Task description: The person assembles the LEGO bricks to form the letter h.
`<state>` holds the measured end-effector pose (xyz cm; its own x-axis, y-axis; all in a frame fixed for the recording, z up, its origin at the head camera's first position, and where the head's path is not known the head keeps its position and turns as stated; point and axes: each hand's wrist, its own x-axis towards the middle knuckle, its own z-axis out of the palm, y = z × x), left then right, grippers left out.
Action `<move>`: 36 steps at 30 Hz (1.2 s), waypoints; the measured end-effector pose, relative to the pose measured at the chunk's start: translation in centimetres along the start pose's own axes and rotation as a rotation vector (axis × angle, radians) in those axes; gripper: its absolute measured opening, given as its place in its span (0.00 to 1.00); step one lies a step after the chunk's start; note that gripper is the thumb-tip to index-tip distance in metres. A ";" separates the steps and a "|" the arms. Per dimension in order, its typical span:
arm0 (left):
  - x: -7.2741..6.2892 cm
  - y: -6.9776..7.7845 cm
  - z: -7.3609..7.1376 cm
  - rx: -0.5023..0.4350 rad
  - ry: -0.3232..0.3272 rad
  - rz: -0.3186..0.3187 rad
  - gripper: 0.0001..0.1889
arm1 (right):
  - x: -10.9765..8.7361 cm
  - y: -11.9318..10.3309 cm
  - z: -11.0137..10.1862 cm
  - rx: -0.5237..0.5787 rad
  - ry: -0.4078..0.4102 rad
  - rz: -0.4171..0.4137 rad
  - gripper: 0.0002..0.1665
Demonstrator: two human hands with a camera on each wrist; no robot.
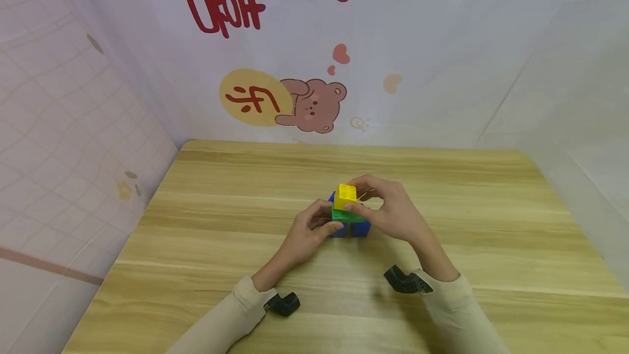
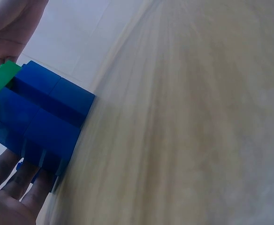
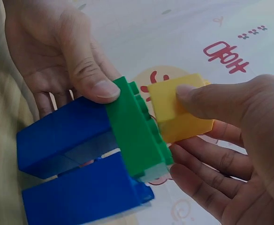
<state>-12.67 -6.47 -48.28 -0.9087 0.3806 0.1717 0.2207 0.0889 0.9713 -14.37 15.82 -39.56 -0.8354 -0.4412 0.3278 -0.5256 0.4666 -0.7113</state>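
Note:
My right hand (image 1: 395, 212) pinches a yellow toy brick (image 1: 344, 196) between thumb and fingers, right above a green brick (image 3: 134, 131). In the right wrist view the yellow brick is slightly tilted, close to the green studs. The green brick lies flat across blue bricks (image 2: 52, 129) stacked in columns with a gap between them. My left hand (image 1: 308, 234) grips this structure from the left, thumb on the near side at the green brick's edge, other fingers behind. The columns' lower ends stand at the tabletop. Part of the far blue bricks is hidden by the hands.
The wood-grain table (image 1: 221, 179) spreads around the structure on all sides. A white cloth backdrop (image 1: 432, 42) with red lettering and a printed bear rises behind its far edge. Black wrist mounts (image 1: 284, 305) stick out from both sleeves.

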 end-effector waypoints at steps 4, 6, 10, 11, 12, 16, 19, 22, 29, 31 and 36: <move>-0.1 0.1 0.0 0.008 0.001 -0.009 0.15 | -0.1 0.0 -0.3 -0.002 0.011 -0.017 0.18; -0.1 0.1 0.0 0.009 0.001 -0.006 0.15 | -0.2 0.0 -0.4 0.000 0.003 -0.022 0.18; -0.1 0.1 -0.1 0.007 0.001 0.001 0.15 | -0.1 -0.1 -0.3 0.014 -0.025 -0.029 0.18; -0.1 0.1 -0.1 0.007 0.000 0.001 0.15 | -0.1 -0.1 -0.3 0.017 -0.029 -0.031 0.18; -0.1 0.1 -0.1 0.007 0.001 0.000 0.15 | -0.1 -0.1 -0.3 0.018 -0.031 -0.034 0.18; -0.1 0.0 -0.1 0.003 -0.001 0.000 0.15 | -0.1 -0.2 -0.3 0.019 -0.034 -0.032 0.19; 0.0 0.0 -0.1 0.002 -0.003 0.005 0.15 | -0.1 -0.1 -0.3 0.021 -0.035 -0.034 0.19; 0.0 0.0 -0.1 0.002 -0.003 0.010 0.16 | -0.1 -0.1 -0.3 0.023 -0.035 -0.037 0.19; 0.0 0.0 -0.1 -0.002 -0.007 0.009 0.16 | -0.1 0.0 -0.1 0.040 -0.032 -0.049 0.19; 0.0 0.0 -0.1 -0.003 -0.010 0.007 0.15 | -0.1 -0.1 0.0 0.044 -0.037 -0.053 0.20; 0.0 -0.1 -0.2 -0.003 -0.010 0.010 0.16 | 0.0 -0.3 0.3 0.039 -0.048 -0.066 0.21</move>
<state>-12.72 -6.64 -48.36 -0.9030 0.3903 0.1796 0.2286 0.0825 0.9700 -14.15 15.49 -39.55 -0.7902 -0.5066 0.3450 -0.5716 0.4059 -0.7131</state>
